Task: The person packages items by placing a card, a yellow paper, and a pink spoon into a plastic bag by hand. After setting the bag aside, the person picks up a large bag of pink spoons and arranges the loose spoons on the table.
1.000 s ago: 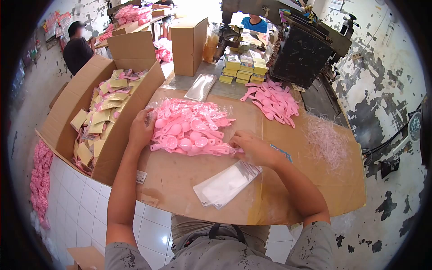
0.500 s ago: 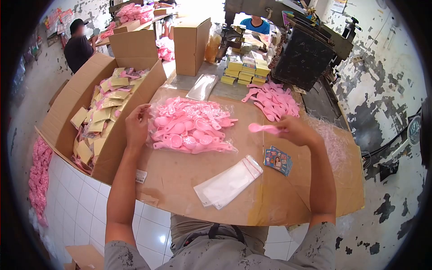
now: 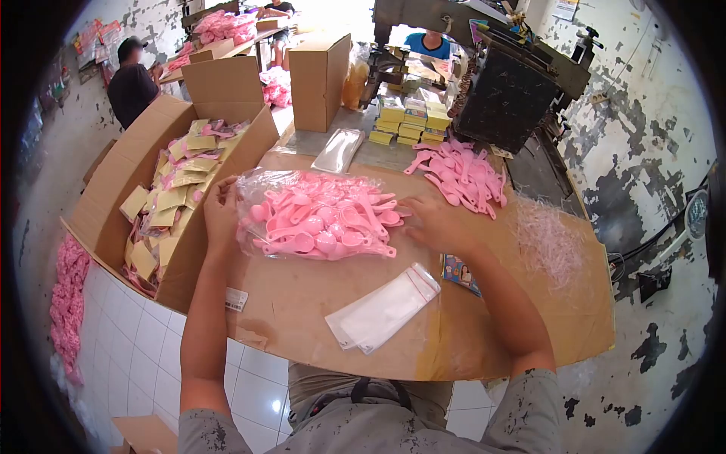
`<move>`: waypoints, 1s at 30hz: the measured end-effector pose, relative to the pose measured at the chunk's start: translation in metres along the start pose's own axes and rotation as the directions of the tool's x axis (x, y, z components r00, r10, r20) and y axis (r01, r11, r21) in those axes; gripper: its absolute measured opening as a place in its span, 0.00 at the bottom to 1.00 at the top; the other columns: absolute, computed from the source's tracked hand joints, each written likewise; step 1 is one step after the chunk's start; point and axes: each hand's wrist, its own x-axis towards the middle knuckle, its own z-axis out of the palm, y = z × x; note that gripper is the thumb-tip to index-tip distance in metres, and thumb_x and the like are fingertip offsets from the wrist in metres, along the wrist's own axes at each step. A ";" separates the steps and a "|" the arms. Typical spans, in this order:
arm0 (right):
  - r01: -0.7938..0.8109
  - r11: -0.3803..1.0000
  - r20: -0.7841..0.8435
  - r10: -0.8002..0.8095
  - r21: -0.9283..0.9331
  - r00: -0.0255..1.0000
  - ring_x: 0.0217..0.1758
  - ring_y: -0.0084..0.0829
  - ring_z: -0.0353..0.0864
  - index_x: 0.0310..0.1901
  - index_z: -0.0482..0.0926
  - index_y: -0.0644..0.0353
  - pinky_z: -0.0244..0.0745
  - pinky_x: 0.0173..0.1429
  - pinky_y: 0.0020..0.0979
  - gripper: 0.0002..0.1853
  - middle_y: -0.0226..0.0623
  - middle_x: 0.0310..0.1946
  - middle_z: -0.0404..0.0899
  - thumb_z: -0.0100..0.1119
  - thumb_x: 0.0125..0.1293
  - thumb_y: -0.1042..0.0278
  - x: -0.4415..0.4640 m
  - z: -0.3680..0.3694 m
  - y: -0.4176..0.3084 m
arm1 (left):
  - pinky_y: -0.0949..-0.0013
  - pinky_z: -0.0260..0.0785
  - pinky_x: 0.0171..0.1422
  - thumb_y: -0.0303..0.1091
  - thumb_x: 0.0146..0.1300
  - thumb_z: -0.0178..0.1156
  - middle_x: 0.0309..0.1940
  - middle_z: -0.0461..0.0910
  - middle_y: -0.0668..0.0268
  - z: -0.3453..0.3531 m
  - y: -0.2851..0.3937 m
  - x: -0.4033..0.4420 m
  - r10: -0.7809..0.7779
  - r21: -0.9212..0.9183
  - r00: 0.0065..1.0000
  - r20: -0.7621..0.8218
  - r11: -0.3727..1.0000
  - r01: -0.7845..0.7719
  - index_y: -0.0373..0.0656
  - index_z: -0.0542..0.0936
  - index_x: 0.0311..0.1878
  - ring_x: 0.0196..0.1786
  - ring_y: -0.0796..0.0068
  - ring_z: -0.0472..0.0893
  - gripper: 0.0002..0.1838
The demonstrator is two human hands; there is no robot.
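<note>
A clear bag of pink spoons [image 3: 325, 219] lies on the cardboard sheet, its right end open with spoons showing. My left hand [image 3: 223, 203] is closed on the bag's left edge. At the right end, my right hand [image 3: 427, 223] has its fingers at the spoon handles; what they hold, if anything, is hidden. Clear flat bags [image 3: 384, 309] lie nearer to me. Printed cards [image 3: 460, 272] are partly hidden under my right forearm. Loose pink spoons [image 3: 461, 175] form a pile at the back right.
An open carton [image 3: 253, 155] of packed pieces stands at left. Behind are stacked yellow-edged cards [image 3: 412, 117], more clear bags [image 3: 338, 150], a tall box [image 3: 318, 83] and a dark machine [image 3: 505, 94]. Clear strips [image 3: 548, 238] lie at right. Other people are farther back.
My right hand carried a pink spoon near the loose pile, then came back to the bag's right end without that spoon visible. The bag's left side now looks emptier and stretched toward my left hand.
</note>
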 end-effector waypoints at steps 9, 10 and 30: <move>0.180 0.983 -0.203 -0.169 0.037 0.965 0.48 0.45 0.85 0.52 0.83 0.60 0.78 0.55 0.42 0.12 0.42 0.46 0.85 0.65 0.68 0.73 -0.004 0.012 0.002 | 0.59 0.74 0.64 0.31 0.72 0.61 0.53 0.82 0.55 0.003 -0.016 -0.002 0.168 0.414 0.985 0.034 0.895 -0.167 0.38 0.82 0.57 0.57 0.56 0.83 0.14; 0.197 0.980 -0.220 -0.184 0.036 0.958 0.48 0.45 0.85 0.50 0.83 0.60 0.79 0.53 0.42 0.10 0.42 0.46 0.85 0.64 0.68 0.73 -0.006 0.008 0.004 | 0.58 0.74 0.64 0.31 0.71 0.61 0.54 0.82 0.54 0.003 -0.016 -0.002 0.161 0.424 0.986 0.042 0.891 -0.164 0.38 0.82 0.57 0.57 0.54 0.83 0.14; -0.057 0.991 -0.024 0.061 0.123 0.998 0.71 0.49 0.75 0.66 0.77 0.58 0.70 0.74 0.45 0.24 0.48 0.67 0.77 0.64 0.71 0.61 0.013 -0.011 -0.009 | 0.59 0.76 0.58 0.31 0.68 0.61 0.52 0.81 0.56 0.008 -0.011 -0.009 0.215 0.508 0.972 0.096 0.829 -0.234 0.40 0.82 0.57 0.49 0.58 0.83 0.16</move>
